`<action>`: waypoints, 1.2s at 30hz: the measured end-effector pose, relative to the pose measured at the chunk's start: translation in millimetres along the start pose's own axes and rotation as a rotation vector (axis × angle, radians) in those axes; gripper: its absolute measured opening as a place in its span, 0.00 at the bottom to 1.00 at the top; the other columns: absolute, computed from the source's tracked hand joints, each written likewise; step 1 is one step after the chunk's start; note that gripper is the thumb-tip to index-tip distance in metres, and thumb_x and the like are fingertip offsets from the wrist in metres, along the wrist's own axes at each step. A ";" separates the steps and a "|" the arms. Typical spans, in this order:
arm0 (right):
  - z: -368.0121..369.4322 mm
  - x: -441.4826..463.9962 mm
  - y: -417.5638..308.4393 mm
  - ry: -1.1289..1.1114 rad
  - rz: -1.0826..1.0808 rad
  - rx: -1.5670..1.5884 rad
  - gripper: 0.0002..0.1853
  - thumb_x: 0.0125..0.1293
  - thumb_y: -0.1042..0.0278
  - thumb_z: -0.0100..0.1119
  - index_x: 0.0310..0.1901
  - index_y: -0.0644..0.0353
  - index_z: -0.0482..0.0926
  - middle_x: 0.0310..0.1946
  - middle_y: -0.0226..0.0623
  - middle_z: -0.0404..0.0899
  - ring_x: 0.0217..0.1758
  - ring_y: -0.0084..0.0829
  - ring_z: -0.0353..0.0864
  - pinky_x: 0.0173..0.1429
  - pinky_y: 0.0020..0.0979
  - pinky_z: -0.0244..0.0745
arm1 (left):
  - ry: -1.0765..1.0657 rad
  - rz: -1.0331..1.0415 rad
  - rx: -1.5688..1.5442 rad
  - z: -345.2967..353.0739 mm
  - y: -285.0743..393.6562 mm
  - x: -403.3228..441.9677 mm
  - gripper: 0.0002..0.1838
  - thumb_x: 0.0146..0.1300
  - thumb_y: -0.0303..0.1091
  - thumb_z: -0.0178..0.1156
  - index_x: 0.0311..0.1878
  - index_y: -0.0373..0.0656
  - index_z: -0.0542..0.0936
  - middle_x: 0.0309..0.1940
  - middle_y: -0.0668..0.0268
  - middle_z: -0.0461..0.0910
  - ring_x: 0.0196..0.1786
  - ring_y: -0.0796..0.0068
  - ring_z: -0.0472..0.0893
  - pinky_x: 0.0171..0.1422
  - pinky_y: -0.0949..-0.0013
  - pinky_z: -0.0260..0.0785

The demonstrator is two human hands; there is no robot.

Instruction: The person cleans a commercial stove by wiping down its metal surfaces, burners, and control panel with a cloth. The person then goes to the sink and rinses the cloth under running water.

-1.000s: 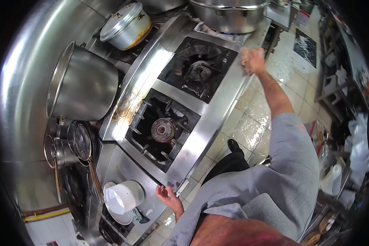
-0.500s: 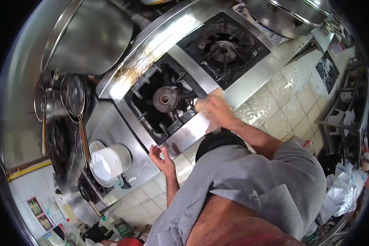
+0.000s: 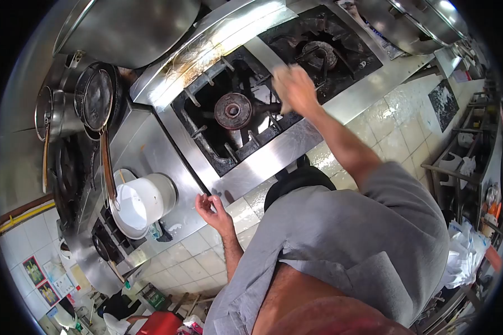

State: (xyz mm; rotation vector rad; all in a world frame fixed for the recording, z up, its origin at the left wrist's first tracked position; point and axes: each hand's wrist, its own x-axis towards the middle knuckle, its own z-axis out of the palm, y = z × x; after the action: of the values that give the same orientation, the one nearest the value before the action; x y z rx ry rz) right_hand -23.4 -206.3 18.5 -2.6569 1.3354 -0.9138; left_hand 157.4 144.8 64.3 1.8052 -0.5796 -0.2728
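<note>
My right hand (image 3: pixel 297 90) is over the steel strip between the two burners, its fingers closed on a tan cloth (image 3: pixel 285 105) that is mostly hidden and blurred. Beside it lies the left burner (image 3: pixel 233 110), a round rusty head with dark grates around it. The right burner (image 3: pixel 319 57) sits in its own blackened well just past my fingers. Near the stove's front edge, by the steel counter, my left hand (image 3: pixel 214 214) hovers with loosely bent fingers apart and nothing in it.
A white bucket (image 3: pixel 156 195) stands on the steel counter (image 3: pixel 145 142) to the left. Long-handled pans (image 3: pixel 98 100) hang beyond it, below a large steel pot (image 3: pixel 128 30). More steel pots (image 3: pixel 397 25) are at the back right. The tiled floor (image 3: pixel 369 128) looks wet.
My right hand has moved with the cloth from the stove's front edge up and back onto the strip between the burners. The left hand has barely moved, and the view has shifted slightly.
</note>
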 end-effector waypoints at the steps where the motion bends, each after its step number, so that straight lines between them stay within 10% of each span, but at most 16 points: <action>1: -29.8 -34.7 -3.5 -0.173 0.054 0.063 0.13 0.51 0.67 0.56 0.39 0.58 0.78 0.45 0.43 0.70 0.56 0.44 0.67 0.59 0.46 0.63 | -0.003 -0.002 -0.015 -6.7 -9.3 -0.4 0.25 0.61 0.28 0.58 0.60 0.37 0.62 0.47 0.60 0.69 0.43 0.75 0.70 0.53 0.68 0.63; 5: -86.1 -120.1 -6.0 -0.058 -0.105 0.009 0.19 0.47 0.64 0.60 0.44 0.55 0.75 0.46 0.43 0.70 0.53 0.47 0.67 0.58 0.45 0.64 | 0.026 0.019 0.005 -20.0 -23.9 1.8 0.27 0.60 0.30 0.60 0.61 0.37 0.62 0.49 0.60 0.69 0.44 0.75 0.71 0.49 0.71 0.65; 7: -87.8 -119.6 -9.5 -0.338 0.026 0.022 0.19 0.49 0.63 0.59 0.45 0.55 0.75 0.45 0.43 0.69 0.50 0.47 0.68 0.57 0.44 0.64 | 0.059 0.014 0.017 -19.3 -21.8 9.0 0.26 0.60 0.30 0.59 0.60 0.36 0.62 0.48 0.58 0.69 0.46 0.73 0.70 0.56 0.66 0.62; 18: 72.7 142.3 0.6 -0.416 0.195 0.079 0.16 0.57 0.65 0.53 0.46 0.58 0.77 0.49 0.49 0.70 0.51 0.52 0.72 0.52 0.45 0.73 | 0.153 0.093 -0.043 16.9 10.6 -0.8 0.24 0.59 0.24 0.58 0.58 0.36 0.63 0.47 0.60 0.68 0.44 0.73 0.72 0.53 0.68 0.65; 24: -12.6 6.1 24.4 -0.216 -0.246 -0.025 0.16 0.54 0.67 0.56 0.46 0.59 0.75 0.44 0.47 0.68 0.46 0.50 0.68 0.50 0.45 0.68 | 0.207 0.108 0.274 2.4 6.3 -47.3 0.22 0.58 0.27 0.60 0.55 0.35 0.67 0.44 0.60 0.69 0.43 0.72 0.72 0.52 0.68 0.65; 25: -37.3 -23.7 12.0 -0.351 -0.046 0.102 0.12 0.51 0.72 0.55 0.41 0.60 0.76 0.40 0.46 0.69 0.51 0.49 0.66 0.53 0.46 0.66 | 0.247 0.075 0.260 -1.6 -1.7 -55.5 0.23 0.58 0.27 0.60 0.56 0.36 0.67 0.45 0.61 0.68 0.43 0.73 0.72 0.51 0.68 0.65; 29: -41.9 -113.3 -18.1 -0.209 -0.392 0.240 0.06 0.47 0.73 0.55 0.30 0.59 0.75 0.33 0.41 0.70 0.41 0.43 0.70 0.44 0.41 0.68 | 0.366 -0.014 0.163 -7.7 -6.5 -61.1 0.22 0.57 0.27 0.60 0.55 0.35 0.68 0.46 0.59 0.68 0.43 0.71 0.72 0.51 0.67 0.65; 36: 13.6 -104.5 -241.8 -0.248 -0.772 0.499 0.11 0.45 0.71 0.53 0.34 0.59 0.73 0.35 0.38 0.67 0.41 0.40 0.68 0.44 0.32 0.71 | 0.284 0.142 0.265 -48.7 6.8 -15.1 0.23 0.58 0.26 0.60 0.56 0.37 0.66 0.48 0.59 0.65 0.47 0.69 0.71 0.54 0.66 0.65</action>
State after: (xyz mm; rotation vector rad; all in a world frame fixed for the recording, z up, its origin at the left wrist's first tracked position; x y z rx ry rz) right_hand 110.7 20.8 23.5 -2.7120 -0.0232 -0.7652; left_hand 165.5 191.6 84.2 2.0005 -0.5560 0.1635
